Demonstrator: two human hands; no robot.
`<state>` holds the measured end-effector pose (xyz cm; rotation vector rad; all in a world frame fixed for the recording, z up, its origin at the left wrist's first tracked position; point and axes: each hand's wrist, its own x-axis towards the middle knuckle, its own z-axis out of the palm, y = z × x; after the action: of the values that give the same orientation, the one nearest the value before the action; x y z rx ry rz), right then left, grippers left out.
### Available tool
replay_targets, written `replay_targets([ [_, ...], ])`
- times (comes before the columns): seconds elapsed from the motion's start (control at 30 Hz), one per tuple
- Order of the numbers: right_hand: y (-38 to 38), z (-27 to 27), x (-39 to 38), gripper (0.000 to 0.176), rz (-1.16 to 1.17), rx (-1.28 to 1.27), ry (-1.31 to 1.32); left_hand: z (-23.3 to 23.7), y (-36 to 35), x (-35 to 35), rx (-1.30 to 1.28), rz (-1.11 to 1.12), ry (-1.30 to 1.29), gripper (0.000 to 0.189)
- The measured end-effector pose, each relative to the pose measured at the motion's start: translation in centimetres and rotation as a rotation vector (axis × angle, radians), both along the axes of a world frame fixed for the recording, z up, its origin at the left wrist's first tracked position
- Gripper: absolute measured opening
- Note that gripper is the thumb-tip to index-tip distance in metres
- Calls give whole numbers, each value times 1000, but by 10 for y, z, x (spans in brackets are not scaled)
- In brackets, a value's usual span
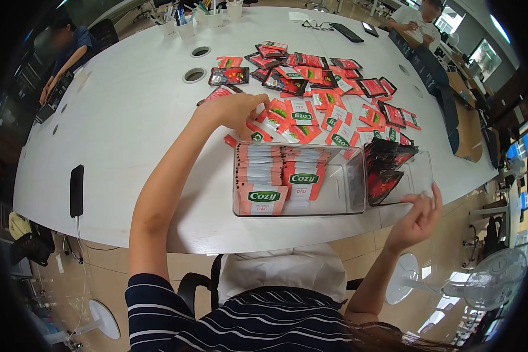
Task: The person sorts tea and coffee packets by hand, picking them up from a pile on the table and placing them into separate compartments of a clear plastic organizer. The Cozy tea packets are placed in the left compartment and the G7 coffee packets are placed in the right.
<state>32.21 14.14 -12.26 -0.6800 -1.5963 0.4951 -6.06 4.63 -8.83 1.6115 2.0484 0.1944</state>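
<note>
Just beyond the left hand point(232, 111), loose red tea packets point(302, 112) spread rightward from its fingertips, overlapping at mixed angles with no shared long axis; this hand is much nearer them than the right hand point(415, 223). The left fingers curl down at the near-left edge of the heap, some of them apart, though I cannot tell whether a packet is pinched beneath. Flat and square-cornered, the packets have printed faces that look like thin paper. Toward the body from those fingers, and to their right, a clear, hard-looking box point(346, 202) holds tight upright rows of pink-edged packets. The right fingers are loosely spread, apparently holding nothing, just beside a second clear box point(419, 173) with glossy black packets point(384, 182) inside.
</note>
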Motion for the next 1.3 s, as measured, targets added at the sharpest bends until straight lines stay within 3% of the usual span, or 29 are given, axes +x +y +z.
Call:
replay_targets([
  [0.13, 33, -12, 35, 33, -236, -46, 80, 10, 1, 0, -76, -41, -14, 62],
  [0.27, 62, -28, 41, 36, -240, -35, 168, 14, -2, -8, 142, -30, -76, 31],
  [0.4, 77, -48, 37, 39, -219, -4, 162, 5, 15, -5, 359, -192, -335, 32],
  [0.5, 75, -49, 34, 38, -261, 25, 147, -15, 41, 6, 519, -400, -249, 30],
  [0.6, 75, -49, 36, 37, -301, 18, 62, -22, 62, 21, 370, -473, -260, 28],
  [0.7, 74, -49, 36, 36, -320, -2, 71, -26, 74, 31, 376, -511, -128, 34],
  [0.73, 74, -50, 37, 36, -321, -2, 73, -28, 79, 32, 365, -502, -107, 53],
  [0.83, 74, -53, 37, 36, -307, -17, 115, -21, 87, 39, 202, -332, -162, 73],
  [0.87, 75, -53, 37, 36, -305, -15, 137, -22, 90, 36, 247, -418, -142, 89],
  [0.97, 77, -56, 38, 36, -282, 7, 164, -27, 98, 33, 163, -419, -77, 97],
  [1.1, 73, -53, 39, 33, -292, -13, 124, -16, 99, 36, 93, -381, -57, 72],
  [1.13, 72, -53, 39, 33, -294, -12, 128, -12, 95, 39, 152, -398, -68, 52],
  [1.3, 73, -53, 39, 30, -286, -22, 138, -12, 89, 28, 225, -342, -106, 38],
])
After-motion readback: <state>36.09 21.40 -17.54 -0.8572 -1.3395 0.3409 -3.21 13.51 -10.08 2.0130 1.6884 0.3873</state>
